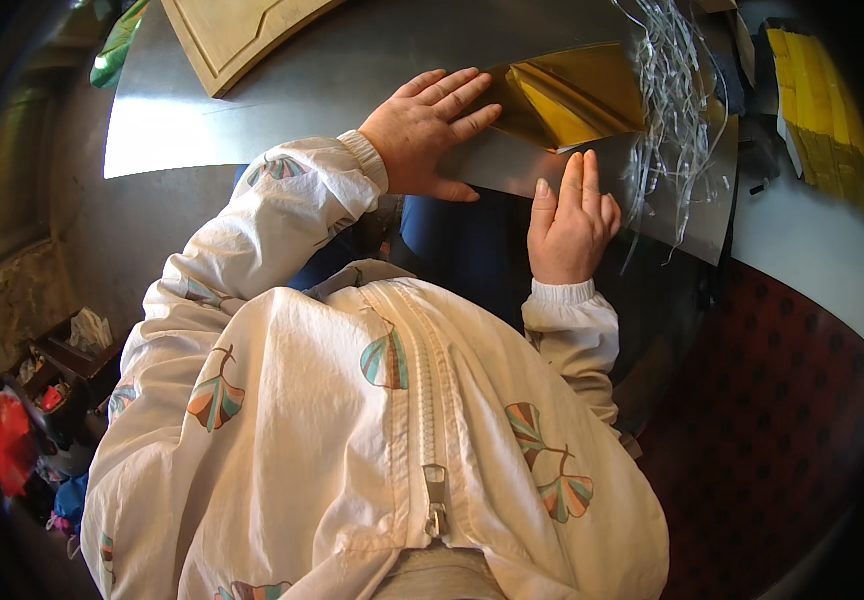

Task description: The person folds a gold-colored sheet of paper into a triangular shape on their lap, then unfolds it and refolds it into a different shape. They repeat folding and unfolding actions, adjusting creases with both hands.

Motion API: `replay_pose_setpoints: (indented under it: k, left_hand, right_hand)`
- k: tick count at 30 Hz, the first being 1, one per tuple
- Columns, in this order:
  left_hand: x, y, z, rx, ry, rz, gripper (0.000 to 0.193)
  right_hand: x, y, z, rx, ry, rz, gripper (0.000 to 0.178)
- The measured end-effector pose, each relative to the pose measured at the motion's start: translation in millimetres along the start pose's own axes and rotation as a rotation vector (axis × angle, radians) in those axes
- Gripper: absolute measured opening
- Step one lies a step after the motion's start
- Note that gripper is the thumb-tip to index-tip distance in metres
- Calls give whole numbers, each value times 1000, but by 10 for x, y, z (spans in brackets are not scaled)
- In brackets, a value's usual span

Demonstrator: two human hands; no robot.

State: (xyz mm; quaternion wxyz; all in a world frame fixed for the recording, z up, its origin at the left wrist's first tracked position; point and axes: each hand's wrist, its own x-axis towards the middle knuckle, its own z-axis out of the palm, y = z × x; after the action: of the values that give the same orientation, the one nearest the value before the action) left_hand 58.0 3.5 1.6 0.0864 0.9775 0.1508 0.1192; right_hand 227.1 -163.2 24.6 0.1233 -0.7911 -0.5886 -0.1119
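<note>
A shiny gold foil sheet (pixel 592 95), folded with creases running from its near point, lies on the grey metal tabletop (pixel 352 60). At the sheet's left edge, my left hand (pixel 417 135) lies flat with its fingers spread, the fingertips touching or close to the foil. Just below the near point is my right hand (pixel 570 225), palm down. Its index and middle fingers stretch forward together, the thumb stands apart, and the other fingers are curled. Nothing shows in either hand. A thin pale edge shows at the foil's near point.
A tangle of clear plastic strips (pixel 674 130) hangs over the table's near edge, right of the foil. A wooden panel (pixel 237 40) lies at the far left. Stacked yellow sheets (pixel 820 110) sit on a pale surface (pixel 802 240) at right. Clutter with a red bag (pixel 4 435) stands lower left.
</note>
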Motion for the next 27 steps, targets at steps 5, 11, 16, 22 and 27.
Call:
replay_pose_setpoints:
  k: [5,11,16,22,27]
  left_hand:
    - [-10,23,-31,1,-32,2,94]
    - [-253,244,-22,60,28,-80,74]
    - [-391,333,14,168,132,-4,59]
    - [-331,333,77,176,170,-7,40]
    - [-359,369,101,151,209,-52,41]
  right_hand:
    - [73,-160,51,134,-22,-186,49]
    - [76,-48,55,338,49,-289,41]
    - [642,316,-7,330,241,-71,56]
    - [1289,736,194,748,-341,179,54]
    - [1213,622,156,720,-177,-157,20]
